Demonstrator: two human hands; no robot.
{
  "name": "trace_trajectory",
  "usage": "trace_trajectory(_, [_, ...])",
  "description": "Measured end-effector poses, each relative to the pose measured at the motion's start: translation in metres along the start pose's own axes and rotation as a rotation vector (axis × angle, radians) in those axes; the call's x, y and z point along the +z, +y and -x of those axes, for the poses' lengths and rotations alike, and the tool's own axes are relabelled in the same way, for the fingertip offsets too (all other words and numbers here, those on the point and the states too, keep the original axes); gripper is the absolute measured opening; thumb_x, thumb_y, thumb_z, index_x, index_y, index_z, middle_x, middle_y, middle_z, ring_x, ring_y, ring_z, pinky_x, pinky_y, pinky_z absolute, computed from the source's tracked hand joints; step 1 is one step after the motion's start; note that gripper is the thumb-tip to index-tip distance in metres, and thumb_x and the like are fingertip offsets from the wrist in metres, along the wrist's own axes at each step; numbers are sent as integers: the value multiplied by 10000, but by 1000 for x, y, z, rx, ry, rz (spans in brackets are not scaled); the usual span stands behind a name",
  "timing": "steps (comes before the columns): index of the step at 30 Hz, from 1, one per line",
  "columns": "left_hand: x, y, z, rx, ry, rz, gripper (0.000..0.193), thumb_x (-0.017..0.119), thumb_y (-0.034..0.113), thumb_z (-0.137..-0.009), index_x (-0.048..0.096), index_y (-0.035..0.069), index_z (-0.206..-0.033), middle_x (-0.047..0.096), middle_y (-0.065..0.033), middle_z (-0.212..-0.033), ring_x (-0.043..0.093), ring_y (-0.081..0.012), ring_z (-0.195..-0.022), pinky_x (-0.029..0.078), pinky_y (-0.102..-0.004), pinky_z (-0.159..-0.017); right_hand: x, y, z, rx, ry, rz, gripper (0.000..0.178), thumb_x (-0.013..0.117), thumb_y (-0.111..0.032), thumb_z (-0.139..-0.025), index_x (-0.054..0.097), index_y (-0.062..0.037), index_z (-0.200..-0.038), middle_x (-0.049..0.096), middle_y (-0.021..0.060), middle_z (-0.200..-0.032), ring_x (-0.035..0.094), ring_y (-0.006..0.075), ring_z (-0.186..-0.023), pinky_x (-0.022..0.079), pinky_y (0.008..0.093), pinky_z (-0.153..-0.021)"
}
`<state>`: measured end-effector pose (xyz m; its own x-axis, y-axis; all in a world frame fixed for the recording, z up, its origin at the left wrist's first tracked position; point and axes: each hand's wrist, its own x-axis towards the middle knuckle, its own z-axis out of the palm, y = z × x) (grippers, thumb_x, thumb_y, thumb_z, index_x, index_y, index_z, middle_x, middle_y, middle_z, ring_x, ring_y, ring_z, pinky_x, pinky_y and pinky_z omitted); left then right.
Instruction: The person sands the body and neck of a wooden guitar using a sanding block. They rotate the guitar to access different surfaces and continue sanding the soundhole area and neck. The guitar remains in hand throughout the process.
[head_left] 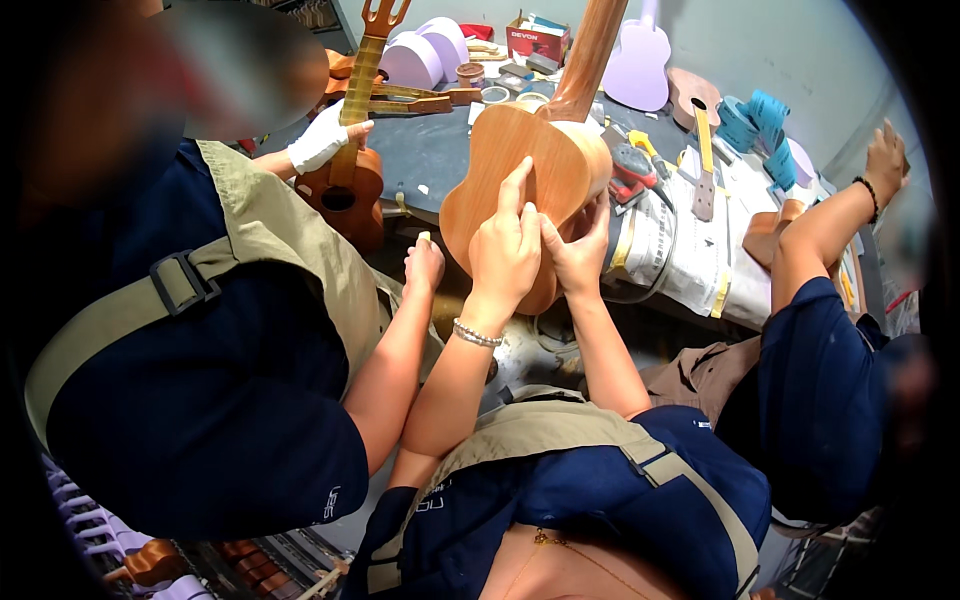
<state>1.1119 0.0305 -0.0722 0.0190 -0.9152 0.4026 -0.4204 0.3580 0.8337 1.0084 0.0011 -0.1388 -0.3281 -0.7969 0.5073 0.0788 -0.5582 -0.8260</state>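
A light-brown wooden ukulele [505, 150] stands tilted in front of me, its plain back toward me and its neck pointing up and to the right. My left hand [503, 250], with a beaded bracelet at the wrist, lies against the back, index finger stretched along the wood. Lower on the right side of the body, my right hand [580, 248] grips the edge, thumb on the back and fingers round the side. The ukulele's front is hidden from me.
At left, a co-worker's gloved hand [320, 140] holds another ukulele [345, 195]. A second co-worker's arm [825, 225] reaches in at right. Behind, the dark workbench [420, 170] bears lilac ukulele bodies [638, 65], blue tape [770, 120], a red-and-grey power tool [630, 170] and paper sheets [665, 250].
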Motion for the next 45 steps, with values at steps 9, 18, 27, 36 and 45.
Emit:
trace_trajectory(9, [6, -14, 9, -26, 28, -14, 446, 423, 170, -886, 390, 165, -1331, 644, -199, -812, 617, -383, -694, 459, -463, -629, 0, 7, 1, -26, -18, -8, 915, 803, -211, -680, 239, 29, -1359, 473, 156, -1206, 503, 211, -1087, 415, 326, -930])
trace_trajectory(18, [13, -33, 19, -101, 40, 18, 422, 432, 120, -892, 411, 103, -1313, 616, -148, -732, 619, -273, -669, 463, -350, -655, 2, 14, -7, -51, -2, -27, 902, 802, -209, -686, 239, 34, -1348, 477, 147, -1190, 502, 210, -1079, 413, 318, -921])
trace_trajectory(27, [30, -24, 88, 320, 66, 160, 340, 539, -10, -810, 485, -50, -1144, 476, -38, -546, 458, -133, -462, 383, -252, -489, 7, 16, -27, -74, 4, 91, 845, 778, -192, -708, 258, 23, -1337, 462, 136, -1202, 489, 212, -1090, 396, 328, -935])
trace_trajectory(36, [34, -42, 125, 225, -32, 55, 358, 574, 19, -801, 529, 20, -1157, 501, -50, -543, 505, -191, -441, 399, -300, -445, 42, 6, -88, 6, -7, -130, 796, 761, -301, -727, 303, 3, -1303, 514, 155, -1129, 522, 214, -1016, 412, 324, -894])
trace_trajectory(45, [39, -74, 168, -73, -125, -61, 324, 549, 127, -862, 510, 52, -1175, 540, -48, -588, 549, -188, -484, 421, -293, -467, 34, 20, -77, 135, -300, -180, 572, 545, -279, -918, 337, 36, -1349, 552, 116, -1146, 508, 141, -1046, 397, 285, -916])
